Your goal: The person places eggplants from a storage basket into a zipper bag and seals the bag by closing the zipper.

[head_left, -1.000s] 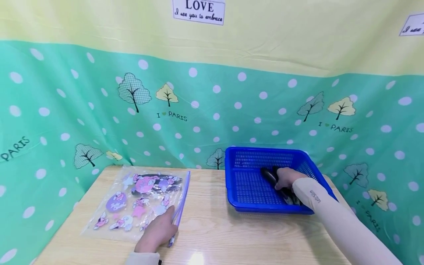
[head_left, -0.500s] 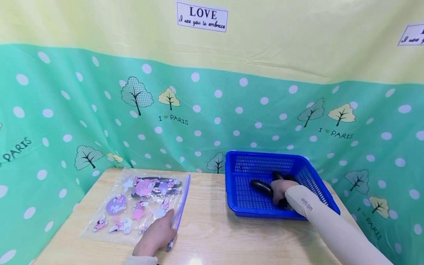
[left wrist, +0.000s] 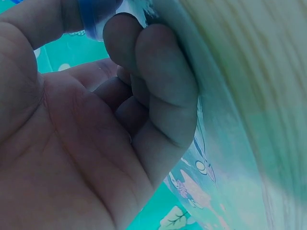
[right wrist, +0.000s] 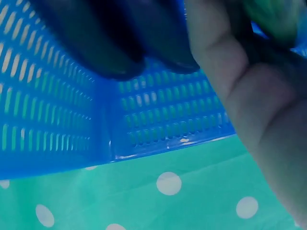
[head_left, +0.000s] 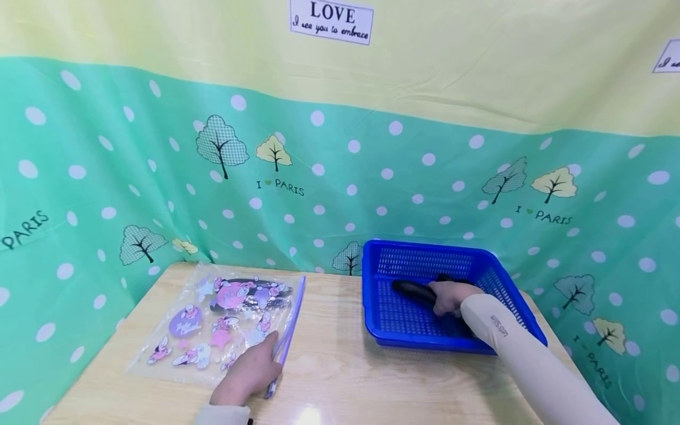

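Note:
A clear zip bag [head_left: 180, 354] with printed cartoon figures lies flat on the left of the table. Long dark shapes [head_left: 249, 302] show through its upper part. My left hand [head_left: 248, 369] pinches the purple zip edge [head_left: 297, 307] at its lower end; in the left wrist view the fingers are curled. Inside the blue basket [head_left: 425, 341], my right hand [head_left: 453, 295] grips a glossy dark eggplant [head_left: 410, 290] whose end points left. Other eggplants lie beside it, partly hidden by the hand; the right wrist view shows two dark rounded ends [right wrist: 96, 48].
The basket with slotted walls stands at the back right of the wooden table [head_left: 329, 366]. A green and yellow printed cloth [head_left: 319, 147] hangs close behind the table and along its sides.
My right hand has shifted slightly left inside the basket, and the eggplant it holds has swung to point further left. The left hand stays on the zip edge.

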`<state>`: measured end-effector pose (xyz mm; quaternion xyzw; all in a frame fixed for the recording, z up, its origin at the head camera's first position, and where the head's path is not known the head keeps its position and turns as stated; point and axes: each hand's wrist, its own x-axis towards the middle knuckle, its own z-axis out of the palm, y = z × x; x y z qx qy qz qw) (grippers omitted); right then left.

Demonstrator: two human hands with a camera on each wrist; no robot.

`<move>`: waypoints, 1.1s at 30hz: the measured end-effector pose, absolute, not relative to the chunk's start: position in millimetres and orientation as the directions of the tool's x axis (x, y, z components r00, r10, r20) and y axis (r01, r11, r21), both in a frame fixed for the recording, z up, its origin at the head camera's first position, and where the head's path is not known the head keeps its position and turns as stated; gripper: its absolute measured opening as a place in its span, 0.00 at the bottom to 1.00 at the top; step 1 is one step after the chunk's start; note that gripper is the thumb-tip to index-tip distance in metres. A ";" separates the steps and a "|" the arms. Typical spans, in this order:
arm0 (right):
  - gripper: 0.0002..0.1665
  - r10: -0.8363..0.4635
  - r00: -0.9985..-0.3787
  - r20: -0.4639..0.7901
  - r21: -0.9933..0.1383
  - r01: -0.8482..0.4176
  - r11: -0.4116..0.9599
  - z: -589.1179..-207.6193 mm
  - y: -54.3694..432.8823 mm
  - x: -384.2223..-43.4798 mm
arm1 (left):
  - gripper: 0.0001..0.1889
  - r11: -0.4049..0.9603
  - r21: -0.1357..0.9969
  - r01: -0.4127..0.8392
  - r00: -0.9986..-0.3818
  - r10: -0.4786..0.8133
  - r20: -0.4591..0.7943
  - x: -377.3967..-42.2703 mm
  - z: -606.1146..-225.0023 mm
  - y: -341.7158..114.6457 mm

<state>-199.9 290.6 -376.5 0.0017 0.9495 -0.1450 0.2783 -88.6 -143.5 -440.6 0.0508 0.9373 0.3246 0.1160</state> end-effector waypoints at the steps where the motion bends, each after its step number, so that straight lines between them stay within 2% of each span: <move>1: 0.39 -0.093 -0.855 -0.510 -0.293 0.072 0.953 -375.1 290.1 -200.7 | 0.39 0.784 0.621 0.019 -0.968 0.170 -0.185 -88.9 -440.7 -143.4; 4: 0.33 -0.135 -0.887 -0.442 -0.359 0.037 0.933 -370.9 287.2 -202.7 | 0.40 0.782 0.623 0.014 -0.968 0.168 -0.188 -89.9 -440.8 -142.5; 6: 0.38 -0.152 -0.907 -0.393 -0.389 0.014 0.921 -368.8 284.5 -204.7 | 0.40 0.781 0.625 0.015 -0.968 0.169 -0.188 -90.4 -440.3 -142.0; 10: 0.40 -0.163 -0.934 -0.317 -0.461 0.001 0.888 -366.1 276.1 -209.5 | 0.40 0.780 0.626 0.009 -0.968 0.163 -0.189 -90.9 -439.7 -141.4; 19: 0.35 -0.162 -0.964 -0.209 -0.603 -0.004 0.798 -360.9 256.7 -210.9 | 0.40 0.776 0.631 -0.006 -0.970 0.150 -0.193 -87.6 -440.2 -143.7; 27: 0.23 -0.113 -0.970 -0.217 -0.702 0.075 0.708 -354.8 248.2 -212.8 | 0.39 0.790 0.612 -0.016 -0.968 0.141 -0.207 -87.8 -442.2 -144.6; 30: 0.25 -0.112 -0.964 -0.239 -0.703 0.092 0.705 -353.8 246.2 -213.3 | 0.39 0.787 0.617 -0.020 -0.967 0.142 -0.213 -88.7 -442.3 -144.1; 33: 0.33 -0.114 -0.957 -0.265 -0.702 0.111 0.703 -353.9 244.6 -214.1 | 0.38 0.783 0.622 -0.011 -0.968 0.147 -0.202 -89.2 -442.1 -143.6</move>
